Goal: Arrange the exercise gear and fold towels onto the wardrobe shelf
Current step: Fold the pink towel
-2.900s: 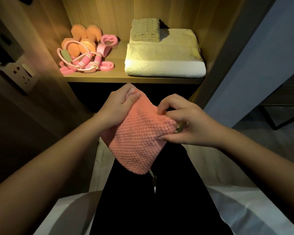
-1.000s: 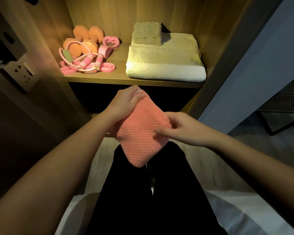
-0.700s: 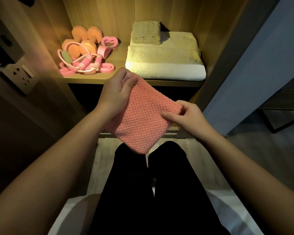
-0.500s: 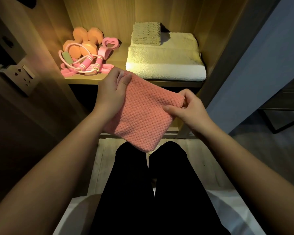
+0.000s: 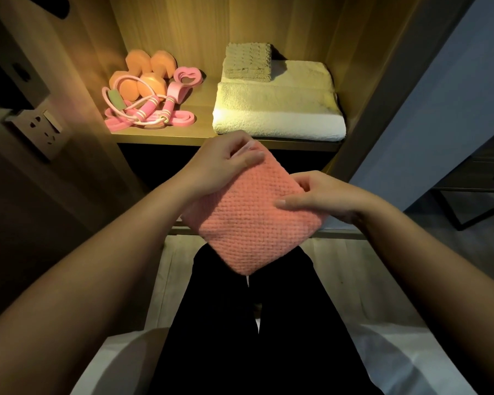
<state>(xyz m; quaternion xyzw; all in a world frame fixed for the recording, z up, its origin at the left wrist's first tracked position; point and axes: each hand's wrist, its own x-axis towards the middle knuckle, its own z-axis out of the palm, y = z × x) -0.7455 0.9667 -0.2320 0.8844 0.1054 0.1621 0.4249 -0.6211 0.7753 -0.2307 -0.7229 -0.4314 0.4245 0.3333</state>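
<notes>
A folded pink waffle towel (image 5: 250,220) hangs in front of me, just below the lit wardrobe shelf (image 5: 166,135). My left hand (image 5: 221,163) pinches its upper left corner. My right hand (image 5: 322,195) grips its right edge, thumb on top. On the shelf's right side lies a large folded white towel (image 5: 277,109) with a small beige folded towel (image 5: 247,62) on its back left. On the left of the shelf are orange dumbbells (image 5: 147,72), a pink skipping rope (image 5: 143,109) and a pink heart-shaped grip tool (image 5: 183,86).
A wall socket (image 5: 42,129) sits on the dark panel left of the wardrobe. My legs in black trousers (image 5: 257,323) are below the towel, over a white bed edge (image 5: 405,357). A dark metal frame (image 5: 474,206) stands at the right.
Both hands lifted the pink towel toward the shelf edge, then brought it down slightly; the towel now hangs flatter, and my right hand's grip has shifted along its right edge.
</notes>
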